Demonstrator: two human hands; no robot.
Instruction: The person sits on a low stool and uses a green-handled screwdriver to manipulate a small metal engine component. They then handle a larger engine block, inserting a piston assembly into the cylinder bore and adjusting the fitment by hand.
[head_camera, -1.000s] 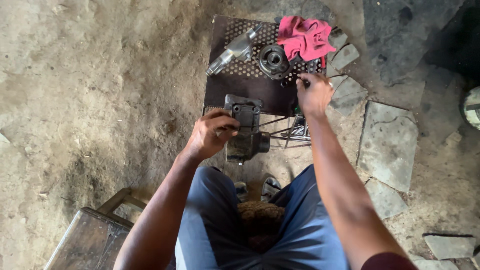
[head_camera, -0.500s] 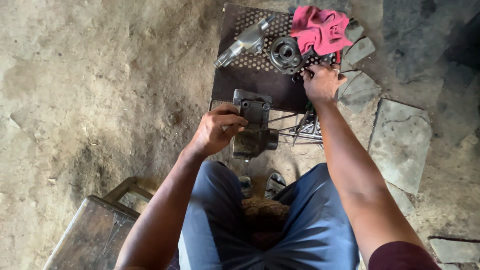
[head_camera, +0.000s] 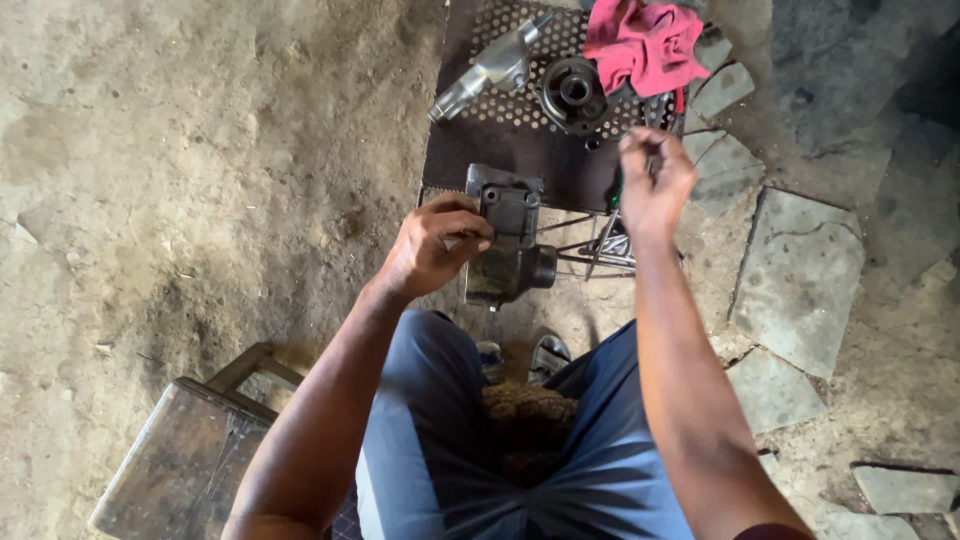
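— Dark cast metal, greasy by the look of it: that is the housing the person steadies on the ground, just beyond the knees. Where does it sit against the rest?

— It lies at the near edge of the perforated metal sheet, at six o'clock from the round flanged part. The silver tube-shaped casting lies at eleven o'clock from the housing, and the pink rag is bunched at one o'clock, at the sheet's far corner.

— And the hands?

— The left hand is closed around the housing's left flank, thumb and fingers wrapped on its edge. The right hand is raised at two o'clock from the housing, its grip pinched shut on a thin tool with a green handle; what kind of tool it is cannot be made out. Thin metal rods lie on the ground just at the housing's three o'clock side.

— How would that housing handle?

— Judging by its bulk and thick walls, heavy and entirely stiff; it would likely not shift much under a light push. The oily film suggests it is slippery, so a hold on the squared upper block or across its flat sides seems safer than the rounded lower boss.

— The ground?

— Packed earth at nine o'clock, broken stone slabs at three.
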